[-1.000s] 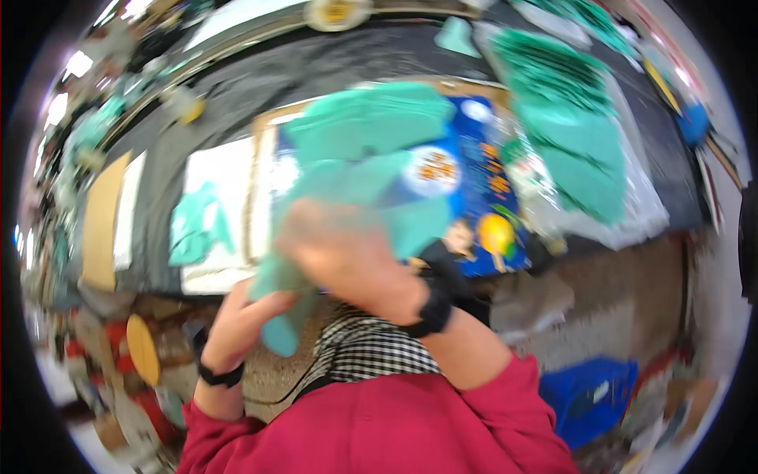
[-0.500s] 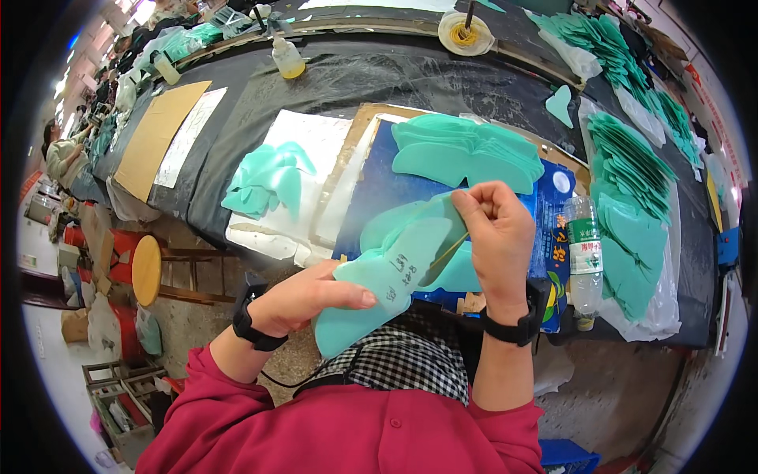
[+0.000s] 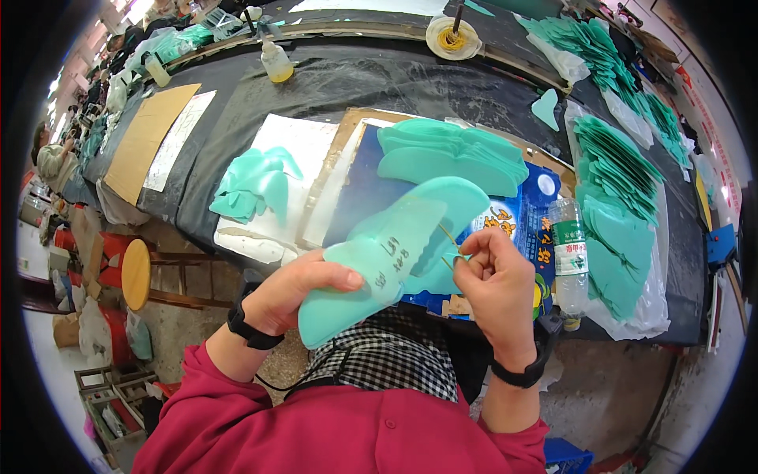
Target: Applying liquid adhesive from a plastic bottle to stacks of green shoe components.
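The left grip clasps a bundle of green sheets, which reaches from there toward the right grip. The latter pinches a yellow band beside the bundle; right of it is a clear bottle, beyond it stacked green pieces.

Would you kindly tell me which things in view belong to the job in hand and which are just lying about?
Likely part of the job:
green bundle, in the left hand
yellow band, pinched by the right hand
green stack beyond the bundle
yellow coil on the white disc

Seemingly just lying about:
clear plastic bottle
brown cardboard sheet
round-topped stool
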